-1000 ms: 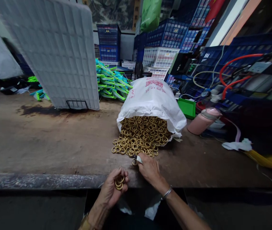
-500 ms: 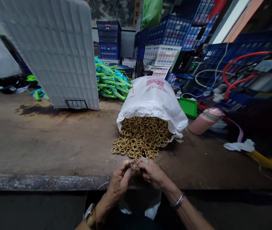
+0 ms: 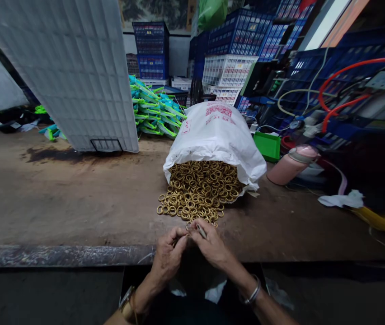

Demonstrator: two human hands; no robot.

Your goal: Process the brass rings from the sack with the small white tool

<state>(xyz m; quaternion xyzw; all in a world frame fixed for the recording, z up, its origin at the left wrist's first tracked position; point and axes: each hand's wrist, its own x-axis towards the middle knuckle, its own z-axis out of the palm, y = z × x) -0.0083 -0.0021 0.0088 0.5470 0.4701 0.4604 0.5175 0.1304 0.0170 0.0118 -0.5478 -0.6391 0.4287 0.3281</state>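
Many brass-coloured rings point(image 3: 195, 203) spill from the mouth of a white woven sack point(image 3: 209, 135) onto the tabletop, just beyond my hands. My left hand point(image 3: 168, 255) is closed, thumb against the curled fingers; what it pinches is too small and hidden to make out. Touching or almost touching its fingertips is my right hand point(image 3: 211, 246), also closed. A thin grey tool point(image 3: 201, 231) sticks out between its thumb and fingers; its kind does not show. Part of a ring seems to lie between the fingertips, mostly covered.
A tall quilted white panel point(image 3: 104, 90) stands at the left, with green and turquoise pieces point(image 3: 158, 110) behind it. To the right are a pink bottle point(image 3: 292, 164), a green tray point(image 3: 267, 146) and red hoses point(image 3: 324, 101). Stacked crates point(image 3: 228, 70) fill the back. The table's front edge point(image 3: 60, 257) runs below my hands.
My right hand has turned and lifted slightly, its fingers now nearer the left fingertips. The ring visible between both hands earlier is now mostly covered. The view has shifted slightly.
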